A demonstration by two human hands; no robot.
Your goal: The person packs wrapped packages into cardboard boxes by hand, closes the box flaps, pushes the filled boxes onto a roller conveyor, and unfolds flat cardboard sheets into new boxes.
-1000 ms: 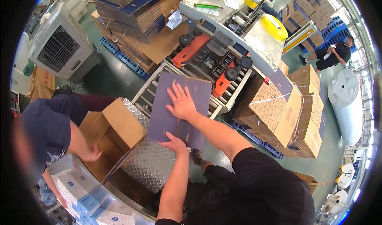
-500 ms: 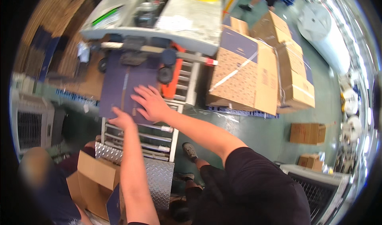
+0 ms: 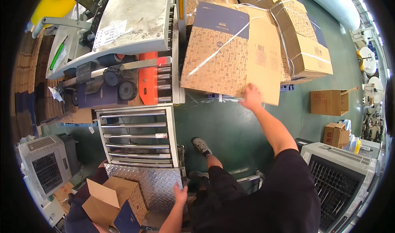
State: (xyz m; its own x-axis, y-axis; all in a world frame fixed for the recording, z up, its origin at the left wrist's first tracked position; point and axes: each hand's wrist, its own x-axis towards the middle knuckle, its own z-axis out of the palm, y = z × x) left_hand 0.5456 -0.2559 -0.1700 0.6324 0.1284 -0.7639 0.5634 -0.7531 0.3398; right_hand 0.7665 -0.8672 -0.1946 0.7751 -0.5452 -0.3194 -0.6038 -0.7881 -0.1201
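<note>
My right hand (image 3: 252, 96) grips the near edge of a flattened carton (image 3: 218, 56), brown with a dark blue panel, on top of a strapped stack at the upper right. Its fingers lie over the board; the underside of the grip is hidden. My left hand (image 3: 180, 194) hangs over the right edge of a diamond-plate metal sheet (image 3: 154, 183), fingers apart and holding nothing. A dark blue-topped carton (image 3: 96, 98) sits under the black wheels of a taping machine (image 3: 119, 52). An open carton (image 3: 109, 200) stands at the lower left beside another person.
A roller conveyor (image 3: 135, 136) runs between the machine and the metal sheet. Bundled flat cartons (image 3: 302, 47) lie on a blue pallet to the right. Grey ventilated units (image 3: 47, 163) stand on both sides. Two smaller boxes (image 3: 329, 102) rest on the green floor.
Both hands have left the blue-topped carton, which now sits farther in under the machine. My right hand has swung right to the flattened cartons; my left has drawn back toward me.
</note>
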